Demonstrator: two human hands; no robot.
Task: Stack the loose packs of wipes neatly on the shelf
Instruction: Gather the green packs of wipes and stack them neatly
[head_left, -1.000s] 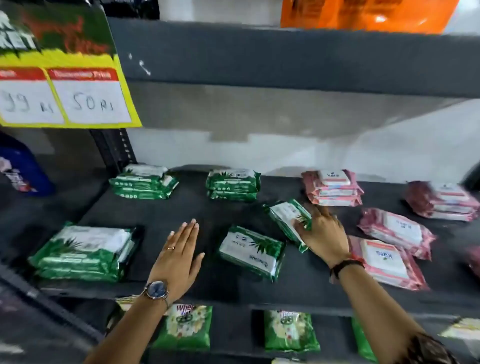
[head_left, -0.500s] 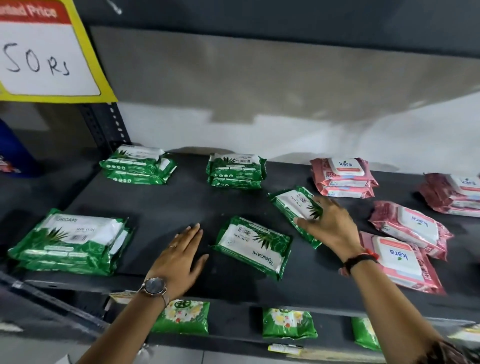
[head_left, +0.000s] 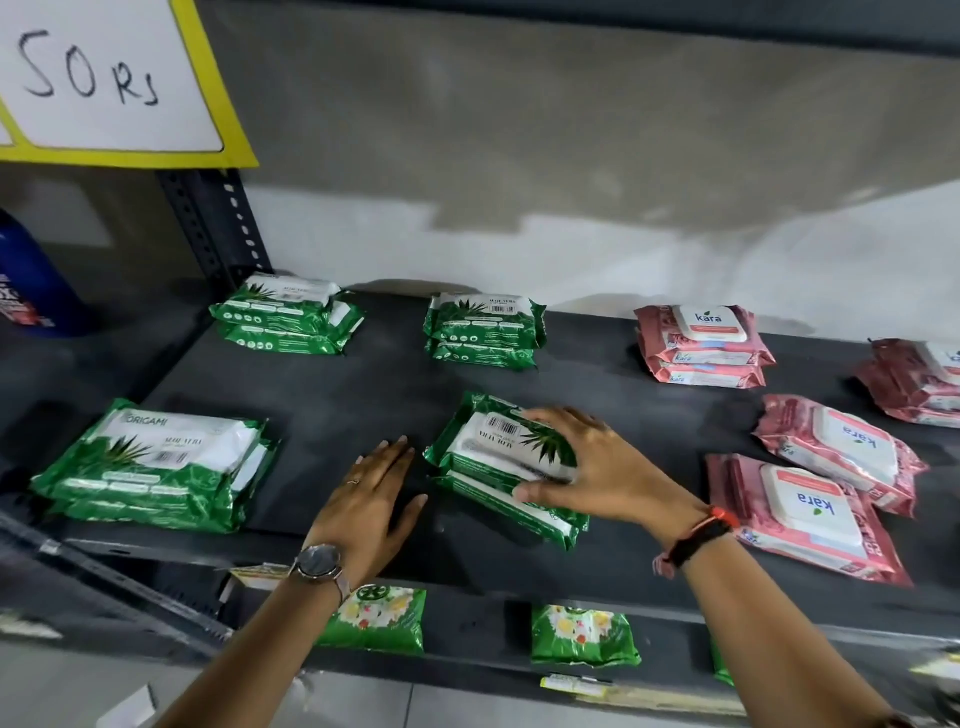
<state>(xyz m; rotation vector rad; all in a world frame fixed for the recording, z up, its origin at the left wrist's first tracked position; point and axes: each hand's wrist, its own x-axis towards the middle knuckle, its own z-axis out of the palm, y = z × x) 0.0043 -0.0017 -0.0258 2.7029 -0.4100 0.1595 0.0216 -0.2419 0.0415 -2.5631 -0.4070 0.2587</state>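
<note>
On the dark shelf (head_left: 363, 384), my right hand (head_left: 597, 467) grips a green wipes pack (head_left: 498, 441) lying on top of a second green pack (head_left: 519, 506) near the front middle. My left hand (head_left: 371, 501) rests flat and open on the shelf just left of that pair, fingers apart, holding nothing. Green stacks sit at the front left (head_left: 150, 462), back left (head_left: 285, 317) and back middle (head_left: 485, 327). A pink stack (head_left: 701, 345) sits at the back right, and two loose pink packs (head_left: 836, 452) (head_left: 800, 514) lie overlapping at the front right.
Another pink stack (head_left: 919, 379) is cut off by the right edge. A yellow price sign (head_left: 109, 78) hangs top left beside a perforated upright (head_left: 213, 228). A blue bottle (head_left: 31, 280) stands far left. Green packets (head_left: 379, 618) (head_left: 582, 634) lie on the lower shelf.
My right hand carried the green pack leftward and set it on top of the other loose green pack. The view has moved closer and tilted down. My left hand barely moved.
</note>
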